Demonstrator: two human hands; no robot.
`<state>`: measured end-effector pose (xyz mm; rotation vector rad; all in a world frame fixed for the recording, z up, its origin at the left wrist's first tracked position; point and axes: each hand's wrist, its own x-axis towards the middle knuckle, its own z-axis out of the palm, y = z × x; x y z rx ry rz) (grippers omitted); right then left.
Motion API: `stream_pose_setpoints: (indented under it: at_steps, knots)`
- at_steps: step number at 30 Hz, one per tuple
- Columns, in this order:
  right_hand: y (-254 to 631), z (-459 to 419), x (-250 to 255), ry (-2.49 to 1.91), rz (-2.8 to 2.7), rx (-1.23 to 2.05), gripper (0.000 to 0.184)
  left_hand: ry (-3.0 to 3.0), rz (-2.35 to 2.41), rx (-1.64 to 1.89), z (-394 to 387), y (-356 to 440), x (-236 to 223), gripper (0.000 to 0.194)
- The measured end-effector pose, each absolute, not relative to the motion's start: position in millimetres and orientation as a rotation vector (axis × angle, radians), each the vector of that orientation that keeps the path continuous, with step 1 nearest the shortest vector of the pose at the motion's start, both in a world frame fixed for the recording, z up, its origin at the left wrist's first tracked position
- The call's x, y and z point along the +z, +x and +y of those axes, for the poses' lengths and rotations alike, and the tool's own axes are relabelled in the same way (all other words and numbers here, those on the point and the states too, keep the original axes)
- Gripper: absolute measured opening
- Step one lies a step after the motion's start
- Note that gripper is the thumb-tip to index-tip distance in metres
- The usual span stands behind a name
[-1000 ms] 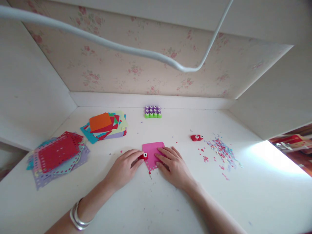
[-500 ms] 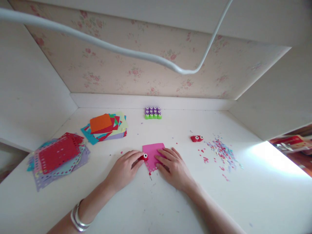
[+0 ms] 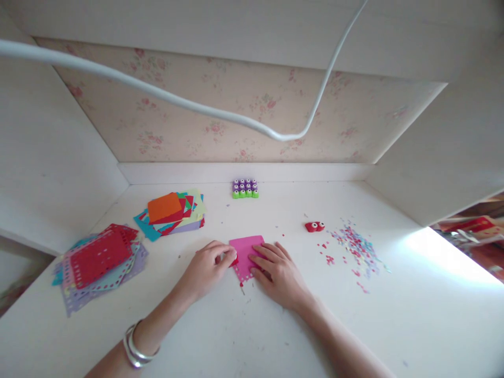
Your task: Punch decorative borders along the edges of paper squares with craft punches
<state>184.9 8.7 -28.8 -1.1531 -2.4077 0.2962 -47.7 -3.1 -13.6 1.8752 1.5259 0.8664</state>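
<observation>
A pink sheet of paper (image 3: 246, 251) lies on the white table, with small holes along its lower edge. My right hand (image 3: 277, 269) rests flat on its right part, fingers spread. At the sheet's left edge my left hand (image 3: 208, 265) is closed on a small red craft punch (image 3: 235, 261), the thumb lying over its white button. Most of that punch is hidden by the fingers. Tiny red cut-outs (image 3: 241, 284) lie just below the sheet.
Two red punches (image 3: 314, 226) stand to the right, near a scatter of paper confetti (image 3: 356, 244). Purple and green punches (image 3: 244, 190) stand in rows at the back. On the left lie stacked coloured paper (image 3: 165, 208) and hole-edged sheets (image 3: 100, 257). A white cable (image 3: 220, 117) hangs across the top.
My left thumb has moved up onto the punch's button, covering it. The right hand stays on the pink paper. The whole view has shifted slightly.
</observation>
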Motion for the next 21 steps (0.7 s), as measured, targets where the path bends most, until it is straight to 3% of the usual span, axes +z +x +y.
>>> stream_pose_setpoints:
  at_steps: [14, 21]
  knots:
    - [185.4, 7.8, -27.9, -1.168, -2.42, 0.305, 0.029, 1.374, 1.477, 0.265, 40.3, -43.9, 10.5, 0.024]
    - [187.2, 8.9, -28.5, -1.153, -2.42, 0.324, 0.029, 1.277, 1.391, 0.275, 39.3, -48.1, 16.3, 0.028]
